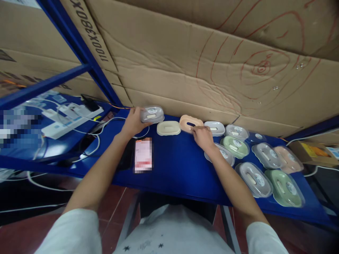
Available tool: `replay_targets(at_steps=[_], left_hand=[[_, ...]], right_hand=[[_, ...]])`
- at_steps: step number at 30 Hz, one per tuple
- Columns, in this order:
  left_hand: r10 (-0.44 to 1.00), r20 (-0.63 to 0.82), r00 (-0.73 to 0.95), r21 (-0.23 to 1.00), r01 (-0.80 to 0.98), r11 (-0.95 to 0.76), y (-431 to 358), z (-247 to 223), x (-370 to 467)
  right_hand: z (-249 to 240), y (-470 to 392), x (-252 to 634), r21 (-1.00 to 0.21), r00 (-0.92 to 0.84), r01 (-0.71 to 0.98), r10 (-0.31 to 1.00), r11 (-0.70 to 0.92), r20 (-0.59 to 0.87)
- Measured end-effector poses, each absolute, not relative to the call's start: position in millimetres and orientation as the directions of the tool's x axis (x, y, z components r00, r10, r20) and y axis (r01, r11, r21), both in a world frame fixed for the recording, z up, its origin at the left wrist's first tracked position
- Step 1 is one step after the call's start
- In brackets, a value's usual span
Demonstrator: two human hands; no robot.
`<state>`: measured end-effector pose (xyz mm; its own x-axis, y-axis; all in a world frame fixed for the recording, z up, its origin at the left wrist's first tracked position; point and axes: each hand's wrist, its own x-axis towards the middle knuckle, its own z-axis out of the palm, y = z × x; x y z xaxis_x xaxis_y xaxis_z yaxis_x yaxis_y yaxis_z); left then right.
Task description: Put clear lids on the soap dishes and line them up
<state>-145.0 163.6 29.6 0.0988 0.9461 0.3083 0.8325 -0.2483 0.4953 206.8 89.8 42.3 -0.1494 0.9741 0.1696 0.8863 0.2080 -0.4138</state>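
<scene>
My left hand (133, 121) is closed around the left end of a grey soap box with a clear lid (156, 118), near the cardboard wall. A round label shows on the lid. My right hand (203, 137) has its fingers on the right front edge of a peach soap dish (185, 121), which has an oval slot in its base and no lid on it. Between the hands lies a cream oval soap dish part (168, 128). Just right of the peach dish is a white soap dish (217, 129). A lidded soap box (225, 155) is partly hidden by my right forearm.
Several lidded soap boxes in grey, green and peach, including a green one (287, 188), stand on the right of the blue table (172, 173). A phone (143, 155) lies front left. A power strip (71, 120) with white cables is at left. Cardboard (164, 53) walls the back.
</scene>
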Motion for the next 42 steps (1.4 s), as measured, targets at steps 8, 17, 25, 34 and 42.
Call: replay_targets(at_steps=[8,17,25,34,42], left_hand=[[0.959,0.219,0.179,0.514,0.814,-0.269,185,8,-133],[0.798,0.235,0.556,0.177,0.782,-0.597,111,10,-70],[0.810,0.164,0.562,0.209,0.783,-0.586,57,3,-43],[0.832,0.309,0.460,0.482,0.679,-0.554,-28,-20,-42],[0.809,0.372,0.455,0.526,0.614,-0.588,-61,-21,-28]], right_hand=[[45,5,224,-0.693,0.009,0.710,0.982,0.125,0.186],[11,-26,213,-0.733,0.079,0.673,0.975,0.102,0.208],[14,-56,214,-0.329,-0.489,0.790,0.856,0.517,0.169],[10,-90,229,-0.443,-0.237,0.807,0.902,0.390,0.362],[7,-73,204,-0.371,-0.515,0.755,0.839,0.541,0.174]])
